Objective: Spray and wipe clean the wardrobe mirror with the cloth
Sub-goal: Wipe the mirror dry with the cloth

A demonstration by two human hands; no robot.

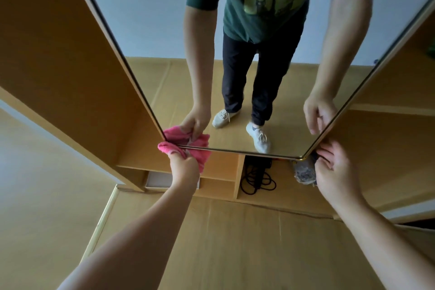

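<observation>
Mirror (164, 30), left hand (184, 167) fisted round pink cloth (175, 148) at its bottom-left corner, right hand (334, 167) loosely gripping bottom-right corner.

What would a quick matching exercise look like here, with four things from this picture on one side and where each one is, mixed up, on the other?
Things:
1. pink cloth
2. left hand
3. right hand
4. black cable

Places:
A. at the mirror's bottom right corner
B. coiled in an open compartment below the mirror
C. bunched against the mirror's bottom left corner
D. gripping the cloth from below

Pairs: 1-C, 2-D, 3-A, 4-B
</observation>
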